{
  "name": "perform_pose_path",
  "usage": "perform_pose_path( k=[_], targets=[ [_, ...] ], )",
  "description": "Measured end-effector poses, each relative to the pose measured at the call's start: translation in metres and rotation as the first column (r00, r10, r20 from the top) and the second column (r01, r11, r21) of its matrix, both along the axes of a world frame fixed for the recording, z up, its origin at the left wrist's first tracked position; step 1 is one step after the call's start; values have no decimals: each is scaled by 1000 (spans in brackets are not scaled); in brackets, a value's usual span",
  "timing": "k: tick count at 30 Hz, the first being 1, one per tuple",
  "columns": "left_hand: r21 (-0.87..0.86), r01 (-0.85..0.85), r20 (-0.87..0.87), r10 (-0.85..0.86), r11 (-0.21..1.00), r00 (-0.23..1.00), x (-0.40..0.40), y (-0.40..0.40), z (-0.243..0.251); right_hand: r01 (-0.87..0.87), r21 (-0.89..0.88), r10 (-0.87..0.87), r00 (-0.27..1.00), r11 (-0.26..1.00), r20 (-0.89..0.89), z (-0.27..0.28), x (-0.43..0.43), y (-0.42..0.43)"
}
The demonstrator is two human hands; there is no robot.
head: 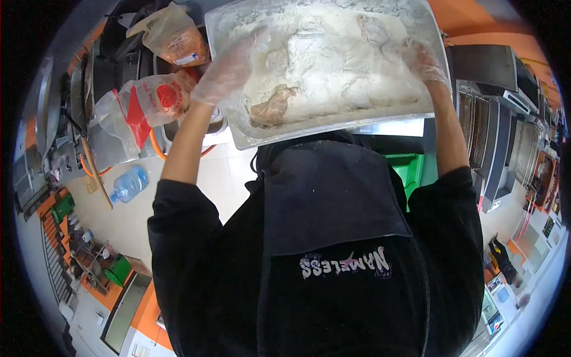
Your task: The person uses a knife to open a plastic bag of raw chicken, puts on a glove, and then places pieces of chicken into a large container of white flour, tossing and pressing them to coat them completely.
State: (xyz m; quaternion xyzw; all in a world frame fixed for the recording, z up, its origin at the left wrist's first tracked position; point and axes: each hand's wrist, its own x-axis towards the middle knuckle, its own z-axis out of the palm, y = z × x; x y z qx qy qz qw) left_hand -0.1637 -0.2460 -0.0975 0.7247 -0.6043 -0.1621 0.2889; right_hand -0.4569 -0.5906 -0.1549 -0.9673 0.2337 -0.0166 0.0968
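A large rectangular tub (334,117) of white flour lies before me, with pieces of raw meat, likely chicken, in it. One floured piece (273,106) sits at the near left; another piece (374,29) lies at the far right, coated thickly. My left hand (234,67), in a clear plastic glove, is over the tub's left side, fingers stretched out and blurred, with nothing seen in it. At the right side, my right hand (421,60), gloved likewise, has bent fingers at the flour. Whether it grips anything is hidden by blur and flour.
Left of the tub are a plastic bag of orange-brown food (180,42) and a red-and-white printed bag (147,105). A blue water bottle (129,184) lies on the floor, beside a wooden handle (96,172). Metal kitchen equipment (484,67) stands right. Another person (504,261) is far off.
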Motion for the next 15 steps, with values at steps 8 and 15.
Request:
perform_pose_path(
  k=[8, 15],
  targets=[
    [-48, -104, 219, 112, 993, 969, -34, 19, -12, -55, -29, 49, 986, 998, -161, -20, 11, -28],
    [-125, -168, 232, 194, 978, 953, -34, 14, 2, 114, 99, -115, 993, 989, 6, 43, 108, 38]
  ],
)
